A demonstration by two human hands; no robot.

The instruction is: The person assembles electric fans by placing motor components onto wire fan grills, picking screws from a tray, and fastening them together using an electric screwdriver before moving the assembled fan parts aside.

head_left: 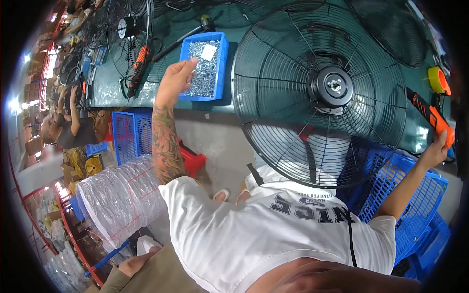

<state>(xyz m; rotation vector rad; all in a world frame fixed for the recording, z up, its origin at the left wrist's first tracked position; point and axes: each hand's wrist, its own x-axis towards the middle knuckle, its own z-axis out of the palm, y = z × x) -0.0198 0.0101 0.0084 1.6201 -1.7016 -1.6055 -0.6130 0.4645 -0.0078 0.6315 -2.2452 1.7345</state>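
Loose screws [202, 80] are heaped in a blue bin [223, 71] on the bench, L of the fan; a white paper slip [209, 52] is seen lying on the heap. L hand [178, 78] is held at the bin's near-L side, thumb & fingers bunched close; whether the tips meet or a screw is pinched can't be told. R hand [441, 145] is well apart, fingers wrapped around the lower end of an orange/black power driver [435, 117], its dark end directed twd the fan's R rim. For a good pick, prob. one screw at a time should be taken by the shank, head left free, extras shaken off over the bin; driver best held steady, clear of the wires. Btwn the hands a wire fan guard [283, 88] w/ black motor [336, 87] is set on the green bench [110, 93], lower rim overhanging the edge. Farther out: tape roll [438, 80] at R, 2nd fan [129, 29] & 2nd orange driver [141, 56] at L, co-worker in dark shirt [75, 132] seen beyond.
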